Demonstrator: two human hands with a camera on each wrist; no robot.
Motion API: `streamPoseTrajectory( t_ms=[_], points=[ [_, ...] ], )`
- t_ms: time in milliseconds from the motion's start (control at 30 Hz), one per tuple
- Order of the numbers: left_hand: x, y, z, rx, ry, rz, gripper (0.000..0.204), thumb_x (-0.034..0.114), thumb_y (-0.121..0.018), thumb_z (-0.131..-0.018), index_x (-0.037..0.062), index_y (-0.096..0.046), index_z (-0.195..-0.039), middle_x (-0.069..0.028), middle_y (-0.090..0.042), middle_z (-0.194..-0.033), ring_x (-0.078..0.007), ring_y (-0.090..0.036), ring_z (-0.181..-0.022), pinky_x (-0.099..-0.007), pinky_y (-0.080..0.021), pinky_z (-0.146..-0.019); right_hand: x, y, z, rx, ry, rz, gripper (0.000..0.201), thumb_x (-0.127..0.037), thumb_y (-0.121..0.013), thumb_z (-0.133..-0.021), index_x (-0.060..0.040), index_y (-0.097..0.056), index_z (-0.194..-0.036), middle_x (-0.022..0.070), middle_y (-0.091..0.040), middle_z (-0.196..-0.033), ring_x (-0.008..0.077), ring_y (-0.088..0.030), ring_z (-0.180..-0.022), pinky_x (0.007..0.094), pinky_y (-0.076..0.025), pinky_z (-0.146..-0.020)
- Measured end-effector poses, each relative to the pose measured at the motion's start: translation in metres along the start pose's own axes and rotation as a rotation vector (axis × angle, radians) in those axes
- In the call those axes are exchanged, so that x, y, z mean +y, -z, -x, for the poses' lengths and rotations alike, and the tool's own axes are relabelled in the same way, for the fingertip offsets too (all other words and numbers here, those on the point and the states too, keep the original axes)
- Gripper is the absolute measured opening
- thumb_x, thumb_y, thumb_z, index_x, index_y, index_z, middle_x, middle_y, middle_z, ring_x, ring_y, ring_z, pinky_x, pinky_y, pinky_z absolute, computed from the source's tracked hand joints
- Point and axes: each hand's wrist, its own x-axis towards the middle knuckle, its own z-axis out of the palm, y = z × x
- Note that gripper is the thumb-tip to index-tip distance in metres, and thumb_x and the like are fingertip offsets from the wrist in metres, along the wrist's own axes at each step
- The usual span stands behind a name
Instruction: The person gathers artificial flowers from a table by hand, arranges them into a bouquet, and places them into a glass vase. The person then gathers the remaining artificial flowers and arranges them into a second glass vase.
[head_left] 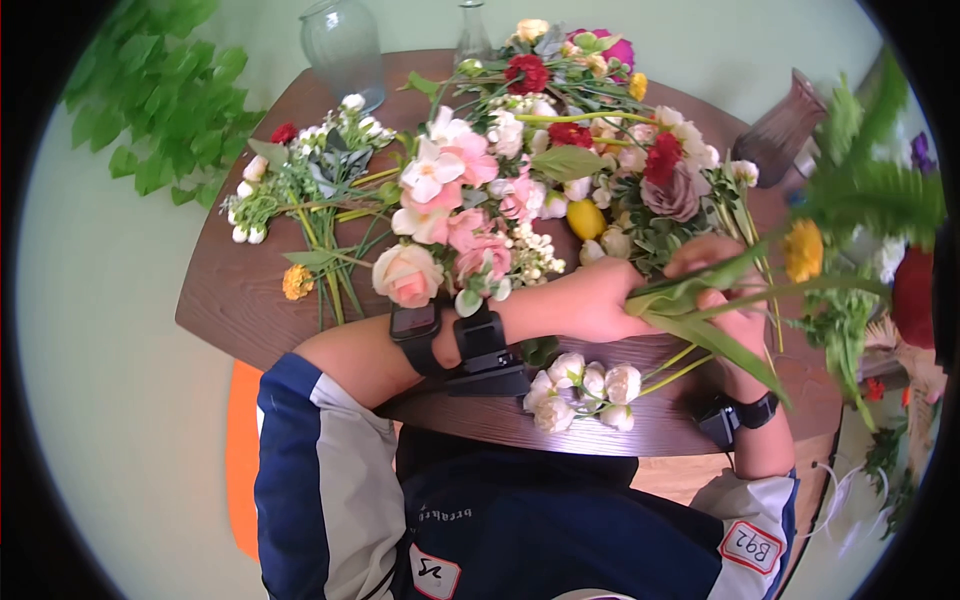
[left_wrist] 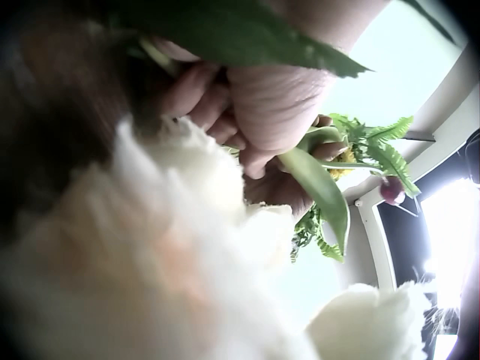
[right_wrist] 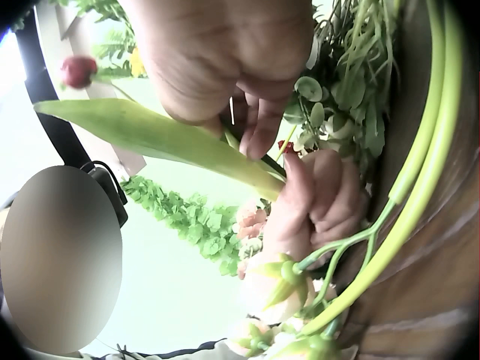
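Note:
My left hand reaches across the table, its fingers curled round the lower ends of long green stems and broad leaves. Facing it, my right hand grips the same stems slightly farther up. A yellow flower and blurred fern fronds show beyond the right hand. In the right wrist view, a broad leaf and a round dark red bud extend to the left, and the left hand pinches the leaf's base. White peonies lie under the forearms; their petals fill much of the left wrist view.
Pink and white flowers and a yellow lemon are heaped on the brown table. A clear glass vase stands at the back left, a purplish vase at the back right. More greenery crowds the right side.

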Motion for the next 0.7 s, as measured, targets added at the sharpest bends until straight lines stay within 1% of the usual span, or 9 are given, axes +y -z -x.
streamPoseTrajectory(
  t_ms=[67, 100, 133, 200, 233, 267, 333, 533, 700],
  points=[
    [-0.021, -0.023, -0.010, 0.434, -0.382, 0.300, 0.030, 0.026, -0.066, -0.077, -0.0019, -0.062, -0.088, -0.0162, -0.064, -0.078, -0.0221, -0.063, -0.070, -0.0323, -0.047, -0.064, -0.008, -0.008, 0.004, 0.107, -0.234, -0.414, 0.043, -0.013, -0.062, -0.079, 0.0033, -0.044, -0.115, 0.0126, -0.056, -0.099, 0.0209, -0.055, -0.091, 0.0301, -0.046, -0.077],
    [-0.013, -0.017, -0.007, 0.509, -0.418, 0.358, 0.027, 0.022, -0.064, -0.080, 0.0007, -0.061, -0.096, -0.0098, -0.066, -0.082, -0.0174, -0.062, -0.075, -0.0304, -0.047, -0.068, -0.004, -0.005, 0.000, 0.064, -0.170, -0.256, 0.053, -0.010, -0.059, -0.081, 0.0011, -0.033, -0.126, 0.0119, -0.053, -0.108, 0.0203, -0.053, -0.096, 0.0306, -0.044, -0.082],
    [-0.004, -0.011, -0.001, 0.492, -0.433, 0.359, 0.027, 0.022, -0.064, -0.080, 0.0007, -0.061, -0.096, -0.0098, -0.066, -0.082, -0.0174, -0.062, -0.075, -0.0304, -0.047, -0.068, -0.010, -0.008, -0.002, 0.049, -0.061, -0.224, 0.045, -0.005, -0.058, -0.081, 0.0012, -0.039, -0.121, 0.0102, -0.053, -0.107, 0.0178, -0.052, -0.098, 0.0301, -0.043, -0.083],
    [0.010, -0.001, 0.007, 0.361, -0.124, 0.855, 0.023, 0.018, -0.059, -0.084, 0.0045, -0.059, -0.103, -0.0037, -0.063, -0.080, -0.0146, -0.059, -0.074, -0.0283, -0.046, -0.067, -0.009, 0.006, 0.002, -0.036, -0.151, -0.081, 0.037, -0.002, -0.059, -0.079, -0.0009, -0.047, -0.114, 0.0087, -0.053, -0.105, 0.0168, -0.052, -0.096, 0.0301, -0.042, -0.082],
    [0.010, 0.000, 0.007, 0.409, -0.075, 0.879, 0.015, 0.020, -0.054, -0.089, 0.0051, -0.058, -0.089, 0.0015, -0.052, -0.062, -0.0099, -0.051, -0.054, -0.0230, -0.040, -0.049, -0.011, 0.006, 0.000, -0.023, -0.145, -0.072, 0.037, -0.002, -0.059, -0.079, -0.0009, -0.047, -0.114, 0.0087, -0.053, -0.105, 0.0168, -0.052, -0.096, 0.0301, -0.042, -0.082],
    [0.008, 0.001, 0.007, 0.398, -0.083, 0.874, 0.015, 0.020, -0.054, -0.089, 0.0051, -0.058, -0.089, 0.0015, -0.052, -0.062, -0.0099, -0.051, -0.054, -0.0230, -0.040, -0.049, -0.016, 0.003, -0.004, -0.047, -0.148, -0.013, 0.030, -0.004, -0.061, -0.078, -0.0020, -0.052, -0.107, 0.0072, -0.055, -0.100, 0.0159, -0.052, -0.093, 0.0296, -0.043, -0.080],
    [0.003, 0.004, 0.009, 0.159, 0.003, 1.224, 0.036, 0.028, -0.044, -0.094, 0.0115, -0.038, -0.063, 0.0057, -0.028, -0.050, -0.0041, -0.025, -0.040, -0.0209, -0.015, -0.035, -0.022, 0.006, -0.006, -0.059, -0.150, 0.050, 0.024, -0.005, -0.063, -0.077, -0.0032, -0.056, -0.099, 0.0058, -0.056, -0.095, 0.0151, -0.052, -0.090, 0.0291, -0.043, -0.077],
    [-0.005, 0.006, 0.008, 0.090, -0.017, 1.308, 0.044, 0.032, -0.031, -0.096, 0.0127, -0.031, -0.057, 0.0043, -0.023, -0.047, -0.0062, -0.017, -0.039, -0.0218, -0.013, -0.036, -0.017, 0.013, 0.003, -0.831, -0.367, 0.433, 0.034, -0.021, -0.077, -0.061, -0.0018, -0.057, -0.080, 0.0073, -0.058, -0.071, 0.0235, -0.058, -0.067, 0.0328, -0.044, -0.060],
    [-0.004, 0.002, 0.006, 0.205, 0.008, 1.283, 0.044, 0.033, -0.037, -0.095, 0.0127, -0.030, -0.056, 0.0038, -0.024, -0.046, -0.0060, -0.019, -0.038, -0.0218, -0.013, -0.036, -0.018, 0.006, 0.009, -0.797, -0.290, 0.708, 0.017, -0.014, -0.068, -0.066, -0.0032, -0.058, -0.074, 0.0090, -0.058, -0.071, 0.0268, -0.056, -0.066, 0.0363, -0.042, -0.058]
  ],
)
